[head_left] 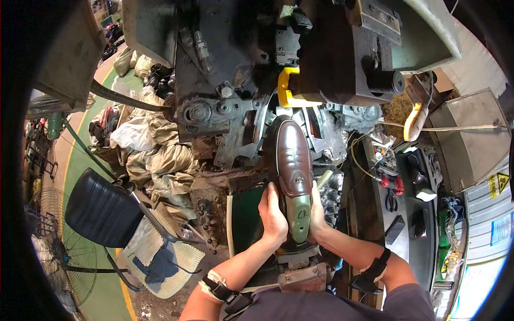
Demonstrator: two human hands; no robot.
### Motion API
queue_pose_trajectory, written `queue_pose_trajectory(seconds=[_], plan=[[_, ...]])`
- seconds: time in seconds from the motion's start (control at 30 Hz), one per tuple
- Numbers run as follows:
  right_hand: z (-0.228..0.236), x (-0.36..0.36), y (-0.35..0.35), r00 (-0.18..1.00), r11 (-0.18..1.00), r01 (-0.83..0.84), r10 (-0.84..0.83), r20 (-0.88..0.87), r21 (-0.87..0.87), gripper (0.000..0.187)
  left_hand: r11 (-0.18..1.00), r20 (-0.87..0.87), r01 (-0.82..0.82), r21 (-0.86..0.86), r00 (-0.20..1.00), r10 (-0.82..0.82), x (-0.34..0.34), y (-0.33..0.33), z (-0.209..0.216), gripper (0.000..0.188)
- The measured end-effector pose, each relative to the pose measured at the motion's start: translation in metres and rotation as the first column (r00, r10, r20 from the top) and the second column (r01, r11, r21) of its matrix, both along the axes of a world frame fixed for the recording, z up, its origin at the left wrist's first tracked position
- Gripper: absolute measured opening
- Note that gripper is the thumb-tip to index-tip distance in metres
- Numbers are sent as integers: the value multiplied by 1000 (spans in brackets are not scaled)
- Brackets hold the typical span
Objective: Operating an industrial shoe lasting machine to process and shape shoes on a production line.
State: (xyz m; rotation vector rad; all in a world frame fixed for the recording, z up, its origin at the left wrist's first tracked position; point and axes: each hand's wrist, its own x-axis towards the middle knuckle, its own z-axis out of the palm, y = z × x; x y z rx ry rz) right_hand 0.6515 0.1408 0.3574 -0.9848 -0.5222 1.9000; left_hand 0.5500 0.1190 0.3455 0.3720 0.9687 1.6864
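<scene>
A glossy brown leather shoe upper (pixel 290 155) sits stretched over a green shoe last (pixel 299 214), its toe pointing away from me at the machine (pixel 219 117). My left hand (pixel 274 216) grips the last and upper from the left side near the heel. From the other side my right hand (pixel 317 214) presses against it, fingers partly hidden behind. The toe lies just in front of bright metal plates (pixel 316 128), below a yellow bracket (pixel 289 91). I cannot tell whether the toe touches the plates.
Left of me stand a black chair (pixel 101 208) with a woven seat cover and a floor fan (pixel 64 251). Pale sacks (pixel 155 144) pile up beyond. A bench at right bears a phone (pixel 394 230), scissors (pixel 391 201) and a red tool (pixel 393 183). The dark machine head (pixel 342 64) overhangs the shoe.
</scene>
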Motion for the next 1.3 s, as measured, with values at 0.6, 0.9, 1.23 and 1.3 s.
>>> queue_pose_trajectory(seconds=[0.6, 0.9, 1.23, 1.3], plan=[[-14, 24, 6, 997, 970, -4, -14, 74, 241, 55, 993, 128, 117, -14, 985, -114, -8, 16, -38, 65], [21, 264, -81, 771, 922, 211, -361, 525, 324, 49, 975, -194, -42, -217, 981, -1, -84, -25, -22, 45], [-95, 556, -255, 422, 464, 885, -838, 346, 43, 72, 952, -416, -50, 302, 892, 179, 34, -58, 52, 39], [-116, 588, -241, 404, 432, 901, -868, 290, 40, 75, 968, -405, -50, 246, 902, 150, 101, -72, 62, 34]])
